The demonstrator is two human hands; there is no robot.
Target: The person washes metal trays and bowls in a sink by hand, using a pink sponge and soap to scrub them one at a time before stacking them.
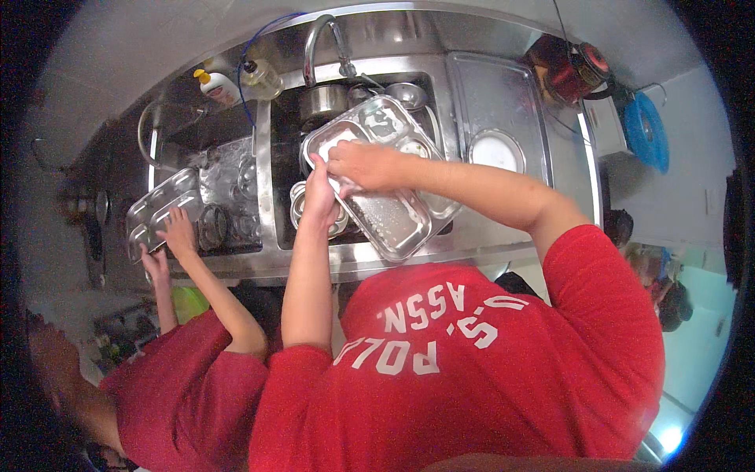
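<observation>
One tray (395, 222), left hand (318, 195) gripping, right hand (368, 164) (curled) across.

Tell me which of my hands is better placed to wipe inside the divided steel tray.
Probably your right hand: it is over the inside of the divided steel tray, while your left hand grips the tray's edge.

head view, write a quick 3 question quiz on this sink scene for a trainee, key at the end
1. True or false: the co-worker is on the person's right.
2. Which colour is the pump top of the white bottle behind the sink?
a) blue
b) yellow
c) green
3. Fill in: the person's left grip holds a metal ____ with compartments.

Key: 1 false, on the left; 2 b; 3 tray
</observation>
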